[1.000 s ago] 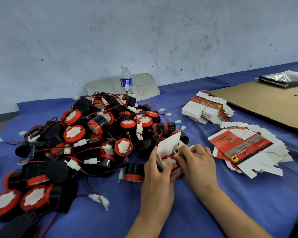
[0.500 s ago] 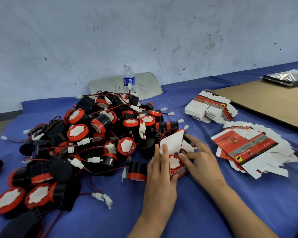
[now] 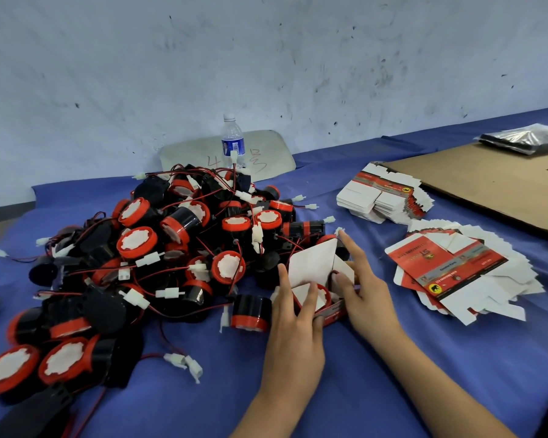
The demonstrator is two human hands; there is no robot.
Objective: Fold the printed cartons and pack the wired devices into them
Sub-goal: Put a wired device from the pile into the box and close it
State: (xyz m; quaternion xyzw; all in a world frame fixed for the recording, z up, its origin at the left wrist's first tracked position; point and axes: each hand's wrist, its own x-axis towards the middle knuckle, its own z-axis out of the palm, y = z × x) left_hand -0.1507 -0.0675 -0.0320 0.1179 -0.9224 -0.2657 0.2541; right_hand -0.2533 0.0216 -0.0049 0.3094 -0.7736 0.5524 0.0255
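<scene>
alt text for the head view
Two hands pack a device into a carton on blue cloth: the left hand holds it, the right hand touches its raised white flap. A pile of wired devices lies left, flat cartons right.

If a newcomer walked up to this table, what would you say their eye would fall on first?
The big tangled pile of red-and-black wired devices at left centre of the blue table stands out first. Just in front of it, the left hand and right hand work on a half-folded carton with one device inside. To the right lies a fanned stack of flat printed cartons.
</scene>
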